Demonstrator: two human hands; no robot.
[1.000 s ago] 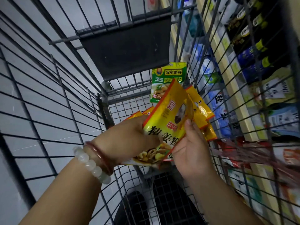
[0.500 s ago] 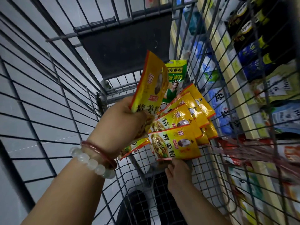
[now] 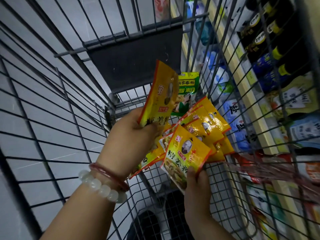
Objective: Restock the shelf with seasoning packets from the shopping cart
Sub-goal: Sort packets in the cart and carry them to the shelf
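Inside the wire shopping cart, my left hand grips a bunch of yellow seasoning packets; the top one stands upright above my fingers. My right hand pinches the lower corner of another yellow packet and holds it just above the cart floor. Several more yellow packets lie fanned out behind it in the cart. A green seasoning packet leans against the cart's far end.
A dark flap hangs on the cart's far wall. The store shelf runs along the right, seen through the cart wire, with dark bottles, blue salt bags and other packets. Grey floor tiles show through the left side.
My right hand has let go of the first packet, dropped to the cart floor and picked up another yellow packet. My left hand has risen with its bunch of packets.
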